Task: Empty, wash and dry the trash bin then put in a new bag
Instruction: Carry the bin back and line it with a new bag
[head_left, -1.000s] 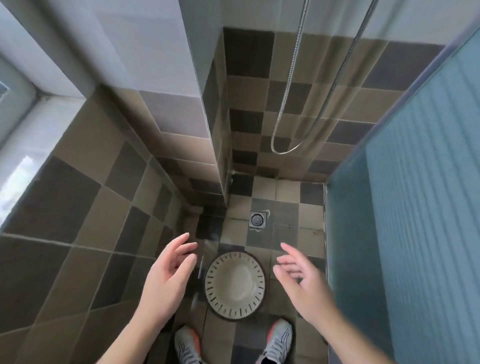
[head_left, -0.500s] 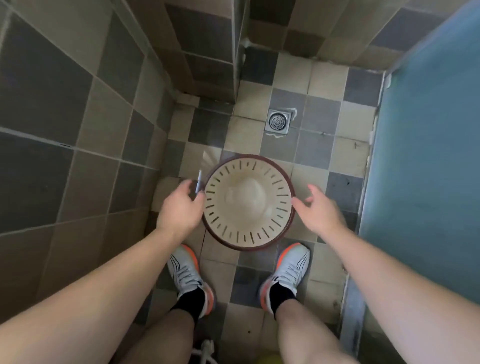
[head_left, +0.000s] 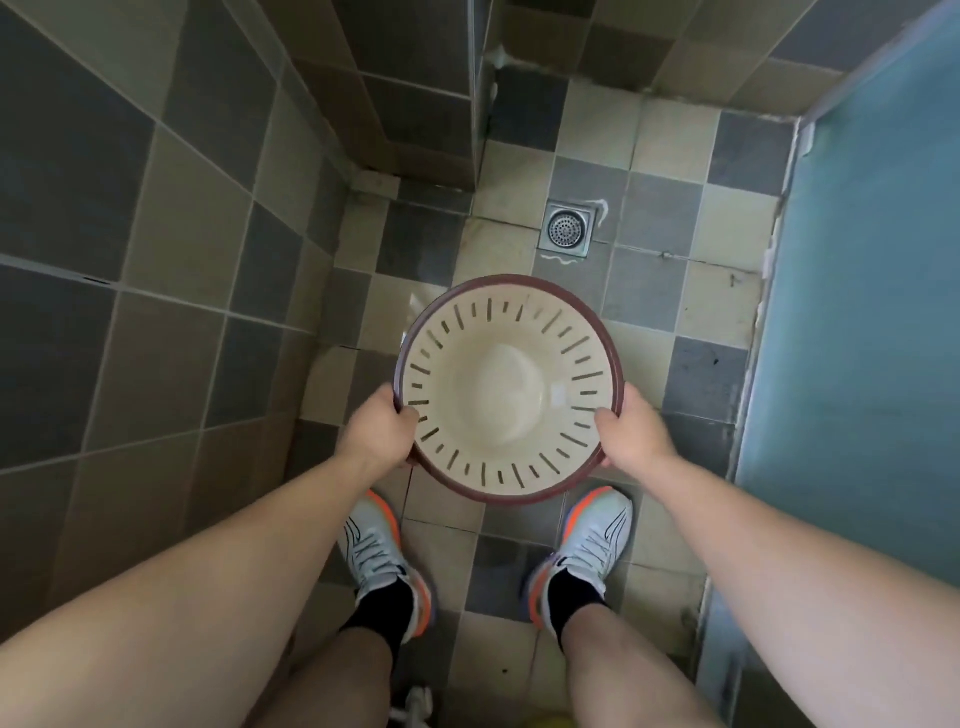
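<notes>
Both hands moved in since half a second ago: left hand (head_left: 382, 434) and right hand (head_left: 631, 434) now grip the empty bin (head_left: 509, 387) by its rim, above the tiled floor (head_left: 654, 156).

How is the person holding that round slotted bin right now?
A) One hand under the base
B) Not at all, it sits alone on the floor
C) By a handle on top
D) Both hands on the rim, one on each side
D: the left hand and the right hand each clasp the dark rim of the trash bin, on opposite sides.
</notes>
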